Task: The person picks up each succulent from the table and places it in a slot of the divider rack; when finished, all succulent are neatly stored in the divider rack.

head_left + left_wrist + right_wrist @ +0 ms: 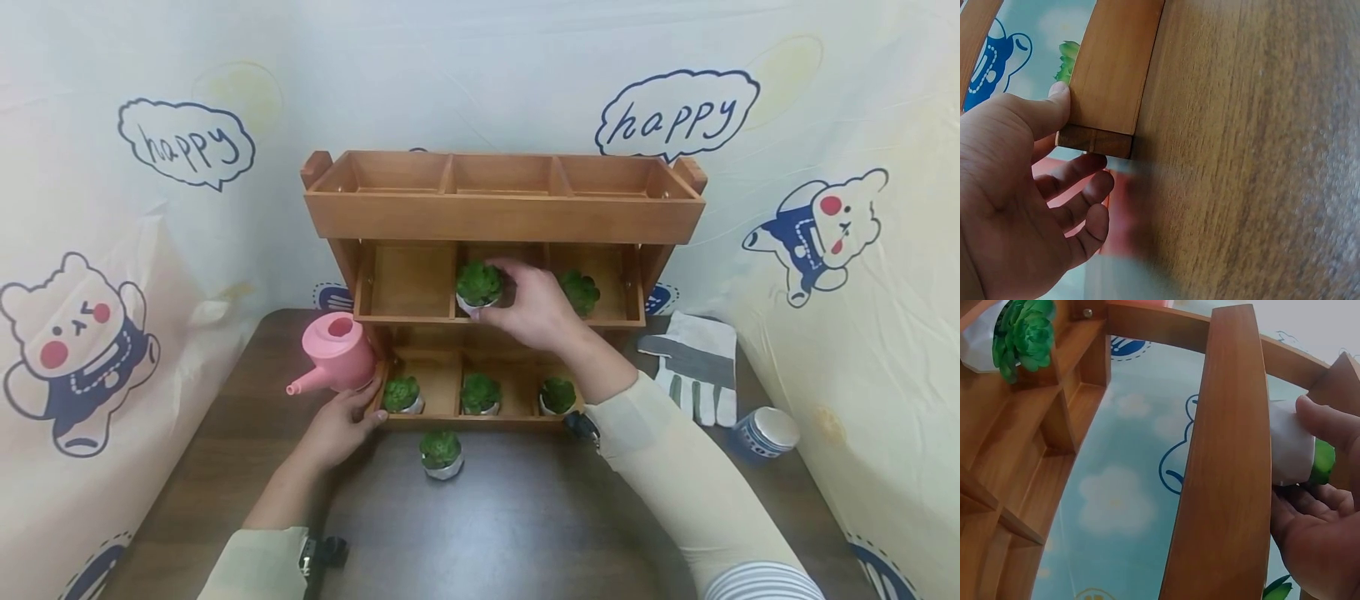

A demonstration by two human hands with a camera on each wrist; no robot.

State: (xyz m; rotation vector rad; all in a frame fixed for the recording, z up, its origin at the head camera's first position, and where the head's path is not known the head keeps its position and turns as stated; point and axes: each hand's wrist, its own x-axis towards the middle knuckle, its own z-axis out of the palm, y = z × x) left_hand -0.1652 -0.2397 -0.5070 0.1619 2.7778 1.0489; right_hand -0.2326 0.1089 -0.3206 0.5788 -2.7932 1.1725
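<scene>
A wooden three-tier planter shelf [502,218] stands on the table. My right hand [536,310] holds a small potted succulent [478,283] at the front of the middle tier's centre compartment. Its white pot [1292,442] is between thumb and fingers in the right wrist view; whether it touches the shelf floor, I cannot tell. With my left hand [341,429] I grip the lower tier's left front corner [1094,140], thumb on one side and fingers around the other. Another succulent [580,292] sits in the middle tier's right compartment, partly behind my right hand.
Three potted succulents [480,392] occupy the lower tier, one per compartment. Another succulent [441,454] stands on the table in front. A pink watering can [341,350] is left of the shelf. Gloves [697,367] and a lidded jar [765,433] lie to the right.
</scene>
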